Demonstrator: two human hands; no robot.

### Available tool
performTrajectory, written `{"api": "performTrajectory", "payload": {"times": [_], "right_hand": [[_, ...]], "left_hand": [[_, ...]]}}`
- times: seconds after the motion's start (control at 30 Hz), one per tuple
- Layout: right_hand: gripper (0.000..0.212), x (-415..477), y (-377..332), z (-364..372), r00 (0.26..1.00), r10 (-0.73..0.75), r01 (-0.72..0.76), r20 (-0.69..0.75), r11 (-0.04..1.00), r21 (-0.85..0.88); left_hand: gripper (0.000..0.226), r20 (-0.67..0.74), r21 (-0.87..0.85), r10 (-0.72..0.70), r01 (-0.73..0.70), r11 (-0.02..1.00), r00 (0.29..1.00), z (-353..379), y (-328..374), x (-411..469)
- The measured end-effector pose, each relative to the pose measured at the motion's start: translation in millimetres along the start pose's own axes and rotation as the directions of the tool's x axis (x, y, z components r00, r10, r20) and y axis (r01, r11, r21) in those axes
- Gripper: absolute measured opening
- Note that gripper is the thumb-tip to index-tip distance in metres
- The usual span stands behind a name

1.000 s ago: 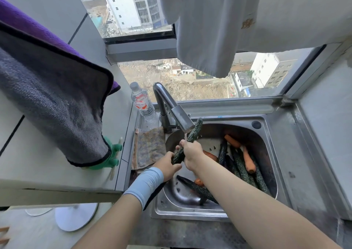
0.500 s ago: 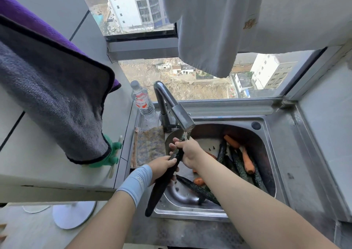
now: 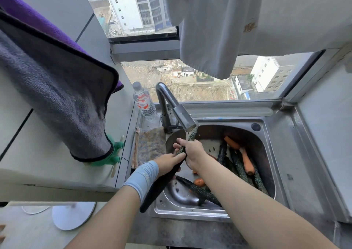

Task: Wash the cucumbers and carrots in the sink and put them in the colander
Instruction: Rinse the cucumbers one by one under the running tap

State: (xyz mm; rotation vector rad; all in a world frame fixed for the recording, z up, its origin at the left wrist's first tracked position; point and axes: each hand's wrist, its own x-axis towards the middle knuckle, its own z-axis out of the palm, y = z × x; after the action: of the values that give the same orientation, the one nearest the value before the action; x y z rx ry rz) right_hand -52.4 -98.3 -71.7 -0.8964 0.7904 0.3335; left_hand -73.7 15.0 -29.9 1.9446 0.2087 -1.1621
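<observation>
A long dark green cucumber [image 3: 155, 189] runs from under the faucet [image 3: 177, 108] down past the sink's front left rim. My right hand [image 3: 193, 153] grips its upper part just below the spout, where water runs over its tip. My left hand [image 3: 168, 163] grips its middle. Several more cucumbers [image 3: 241, 167] and carrots [image 3: 247, 163] lie in the steel sink [image 3: 274, 153]. A steel colander [image 3: 182, 195] sits at the sink's front left with a cucumber [image 3: 198, 189] and a carrot [image 3: 199, 182] by it.
A water bottle [image 3: 143, 102] stands left of the faucet and a patterned rag [image 3: 150, 146] lies on the sink's left ledge. A grey towel [image 3: 53, 88] hangs at left over green gloves [image 3: 113, 155]. A white cloth [image 3: 219, 24] hangs over the window.
The cucumber has slid down and toward me through both hands: its top stuck out above the faucet, now only the tip sits under the spout and its lower end hangs past the sink rim.
</observation>
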Motion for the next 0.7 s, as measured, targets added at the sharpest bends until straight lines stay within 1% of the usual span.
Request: {"api": "performTrajectory", "payload": {"times": [0.03, 0.07, 0.1, 0.13, 0.17, 0.23, 0.3, 0.33, 0.4, 0.43, 0.47, 0.53, 0.57, 0.6, 0.63, 0.67, 0.7], "right_hand": [[0.01, -1, 5, -3, 1.0, -0.015, 0.015, 0.006, 1.0, -0.019], [0.012, -3, 10, -6, 0.999, -0.027, 0.026, -0.02, 0.998, -0.055], [0.012, -6, 13, -7, 0.998, -0.025, 0.02, -0.062, 0.996, -0.092], [0.017, -9, 13, -7, 0.993, -0.005, -0.012, -0.116, 0.989, -0.146], [0.026, -8, 11, -7, 0.984, 0.033, -0.066, -0.174, 0.98, -0.188], [0.047, -7, 3, -3, 0.965, 0.109, -0.159, -0.239, 0.966, -0.203], [0.058, -1, -3, 1, 0.97, 0.136, -0.162, -0.201, 0.98, -0.119], [0.057, 1, -5, 4, 0.977, 0.14, -0.15, -0.16, 0.987, -0.053], [0.041, 1, -10, 8, 0.991, 0.104, -0.097, -0.079, 0.992, 0.077], [0.031, 0, -14, 8, 0.997, 0.069, -0.064, -0.038, 0.99, 0.126], [0.024, 0, -18, 7, 0.999, 0.036, -0.036, 0.002, 0.985, 0.17], [0.025, 2, -24, 4, 0.996, 0.002, -0.022, 0.085, 0.969, 0.246], [0.027, 4, -25, 3, 0.995, 0.005, -0.032, 0.102, 0.963, 0.269], [0.029, 7, -24, 4, 0.996, 0.019, -0.042, 0.09, 0.964, 0.262], [0.031, 9, -24, 5, 0.998, 0.04, -0.05, 0.044, 0.969, 0.241], [0.036, 10, -23, 6, 0.997, 0.057, -0.047, -0.048, 0.978, 0.203], [0.045, 9, -24, 7, 0.986, 0.065, -0.042, -0.153, 0.988, 0.148]], "left_hand": [[0.04, -0.023, 0.116, 0.021, -0.018, 0.993, 1.0, 0, -4, 1], [0.04, -0.032, 0.186, 0.046, -0.04, 0.982, 0.998, 0, -9, 1], [0.04, -0.021, 0.22, 0.059, -0.053, 0.974, 0.998, 0, -15, 1], [0.039, 0.007, 0.222, 0.061, -0.062, 0.973, 0.998, 1, -17, -1], [0.036, 0.038, 0.202, 0.055, -0.062, 0.977, 0.998, 2, -19, -3], [0.026, 0.075, 0.156, 0.056, -0.067, 0.985, 0.996, 5, -21, -6], [0.024, 0.089, 0.048, 0.07, -0.074, 0.996, 0.994, 3, -25, -8], [0.026, 0.108, -0.05, 0.066, -0.061, 0.997, 0.992, 1, -28, -8], [0.033, 0.166, -0.248, 0.039, 0.003, 0.969, 0.985, -6, -35, -9], [0.036, 0.199, -0.338, 0.024, 0.046, 0.94, 0.98, -9, -38, -10], [0.038, 0.239, -0.427, 0.01, 0.096, 0.899, 0.971, -10, -38, -14], [0.04, 0.315, -0.549, 0.015, 0.169, 0.819, 0.949, -12, -39, -19], [0.041, 0.334, -0.556, 0.02, 0.18, 0.812, 0.943, -12, -39, -20], [0.043, 0.331, -0.519, 0.006, 0.176, 0.837, 0.944, -10, -39, -20], [0.044, 0.286, -0.425, -0.017, 0.142, 0.894, 0.958, -7, -37, -20], [0.044, 0.202, -0.273, -0.024, 0.08, 0.959, 0.979, -4, -36, -18], [0.042, 0.1, -0.094, 0.005, 0.004, 0.996, 0.995, -1, -34, -16]]}}
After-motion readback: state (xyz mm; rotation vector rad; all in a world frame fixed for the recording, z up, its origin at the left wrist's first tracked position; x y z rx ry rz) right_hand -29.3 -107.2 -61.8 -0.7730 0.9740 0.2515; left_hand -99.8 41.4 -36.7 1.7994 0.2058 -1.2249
